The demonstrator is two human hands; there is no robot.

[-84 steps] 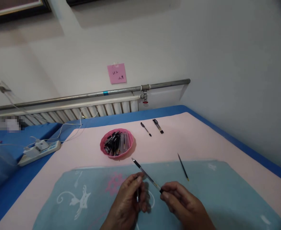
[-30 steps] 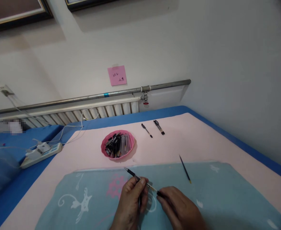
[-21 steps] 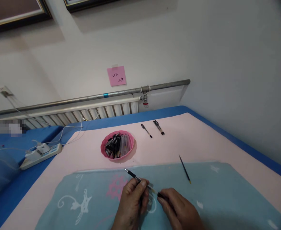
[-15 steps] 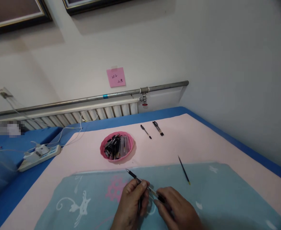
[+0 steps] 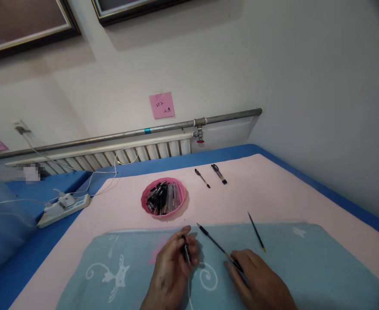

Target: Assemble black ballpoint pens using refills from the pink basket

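My right hand (image 5: 257, 275) is closed around the rear of a pen (image 5: 220, 247). The pen's black grip and bare tip point up and to the left, above the blue-green cloth. My left hand (image 5: 173, 267) is turned partly palm up, with its fingers curled around a black pen cap (image 5: 186, 252). A gap separates the pen from my left fingers. To the right of the pen, a dark thin refill (image 5: 256, 232) with a yellow end lies across the cloth's edge.
A pink basket (image 5: 142, 206) full of black caps and clear pen parts sits beyond my hands. Capped pens (image 5: 219, 174) and a single pen (image 5: 203, 178) lie behind it to the right. A power strip (image 5: 63, 211) with cables is at the left, near a radiator (image 5: 153, 151).
My left hand has let go of the pen's front and turned palm up, showing the cap. The pen has moved right in my right hand. The view has shifted slightly left.
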